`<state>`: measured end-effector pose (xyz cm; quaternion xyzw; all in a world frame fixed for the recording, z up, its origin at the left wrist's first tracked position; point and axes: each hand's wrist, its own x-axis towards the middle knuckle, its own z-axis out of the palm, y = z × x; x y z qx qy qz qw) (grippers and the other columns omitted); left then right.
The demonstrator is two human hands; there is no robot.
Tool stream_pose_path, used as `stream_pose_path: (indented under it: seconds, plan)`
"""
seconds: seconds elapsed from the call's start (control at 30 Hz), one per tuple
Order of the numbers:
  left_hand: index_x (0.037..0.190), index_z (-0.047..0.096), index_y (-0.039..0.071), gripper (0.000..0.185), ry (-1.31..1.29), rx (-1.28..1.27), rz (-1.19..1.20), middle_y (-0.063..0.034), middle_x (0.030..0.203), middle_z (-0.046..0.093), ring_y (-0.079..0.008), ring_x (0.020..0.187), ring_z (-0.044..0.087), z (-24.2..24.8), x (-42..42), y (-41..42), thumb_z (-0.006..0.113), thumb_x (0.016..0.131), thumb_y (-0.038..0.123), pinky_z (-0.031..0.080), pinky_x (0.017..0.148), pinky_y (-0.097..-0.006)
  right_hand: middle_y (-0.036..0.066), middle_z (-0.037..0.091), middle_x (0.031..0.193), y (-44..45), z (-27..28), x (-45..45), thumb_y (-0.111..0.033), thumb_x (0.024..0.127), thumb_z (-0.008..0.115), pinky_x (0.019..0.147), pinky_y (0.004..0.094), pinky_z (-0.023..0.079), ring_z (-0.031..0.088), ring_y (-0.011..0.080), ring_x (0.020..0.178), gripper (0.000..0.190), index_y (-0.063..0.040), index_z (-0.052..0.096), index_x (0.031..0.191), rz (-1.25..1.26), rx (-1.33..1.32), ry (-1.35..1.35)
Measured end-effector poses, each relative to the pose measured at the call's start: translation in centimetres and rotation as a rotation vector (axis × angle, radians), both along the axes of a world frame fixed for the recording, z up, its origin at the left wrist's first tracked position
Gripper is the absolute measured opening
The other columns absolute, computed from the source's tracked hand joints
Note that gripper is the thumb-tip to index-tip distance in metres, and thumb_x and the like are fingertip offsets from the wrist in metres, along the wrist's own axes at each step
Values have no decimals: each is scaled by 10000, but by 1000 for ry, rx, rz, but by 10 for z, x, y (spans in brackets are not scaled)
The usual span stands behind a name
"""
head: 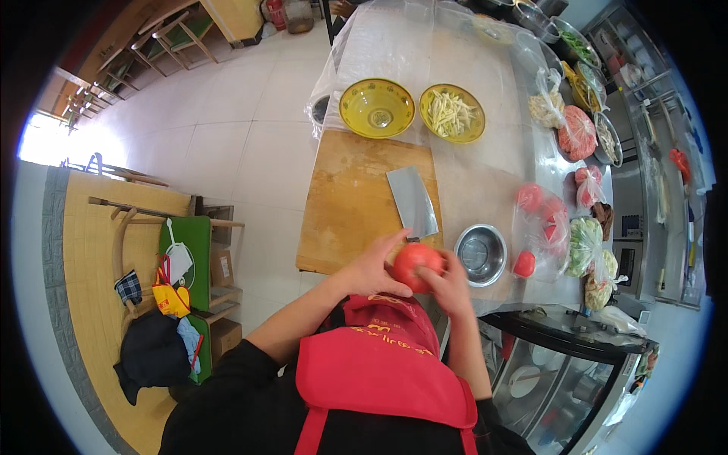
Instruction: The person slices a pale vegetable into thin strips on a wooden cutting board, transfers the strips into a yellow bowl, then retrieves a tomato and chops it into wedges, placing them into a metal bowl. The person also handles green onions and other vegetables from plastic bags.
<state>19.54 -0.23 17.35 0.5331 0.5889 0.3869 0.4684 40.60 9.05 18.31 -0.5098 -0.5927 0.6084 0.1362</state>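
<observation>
A large red tomato (418, 266) is held up between my two hands, above the near edge of the wooden cutting board (352, 193). My left hand (375, 265) cups its left side, thumb below and fingers spread above. Around its right side curls my right hand (453, 284), with the fingers pressing on the skin. Just beyond the tomato lies a cleaver (414, 202), blade flat on the board and most of its handle hidden. To the right stands a steel bowl (480, 280). Another red tomato (524, 264) sits beside a clear plastic bag of tomatoes (549, 222).
Behind the board are a yellow bowl (377, 85) and a yellow bowl rim (481, 132) around pale strips. Bags of meat (577, 133) and greens (584, 239) line the table's right side. A black-topped glass cabinet (557, 335) adjoins at lower right; a green-seated chair (196, 256) stands left.
</observation>
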Motion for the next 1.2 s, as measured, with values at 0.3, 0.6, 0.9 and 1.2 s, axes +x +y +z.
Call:
stream_pose_path:
  seconds: [0.3,0.6,0.9,1.2]
  plan:
    - [1458,440,80,1018,266,-188,297,-233,1369,496,-414,1244,523,-86,-54,-4,918,584,290,449,1082,-456,288,610,1281,7,-98,-70,-507,850,757,1015,455,482,608,388,1193,781,17,524,1381,91,293,-184]
    - [1546,319,116,1091,196,-251,303,-243,1433,388,-420,1321,454,-98,-70,-5,912,663,362,416,1114,-462,333,575,1105,-4,-132,-36,-88,812,654,925,552,470,560,513,1052,663,14,382,1408,305,564,-584]
    - [1517,350,147,767,141,-50,236,-224,1404,379,-410,1295,445,-120,-86,-4,752,869,226,381,1144,-455,300,634,918,-25,-78,-45,-154,934,630,801,581,471,609,519,912,337,20,475,1178,87,359,-354]
    - [1448,464,151,624,158,9,176,-219,1411,389,-402,1313,439,-116,-89,9,731,890,228,389,1139,-452,303,656,871,-70,-110,-29,-207,965,605,715,602,476,630,527,824,281,18,506,1101,4,288,-408]
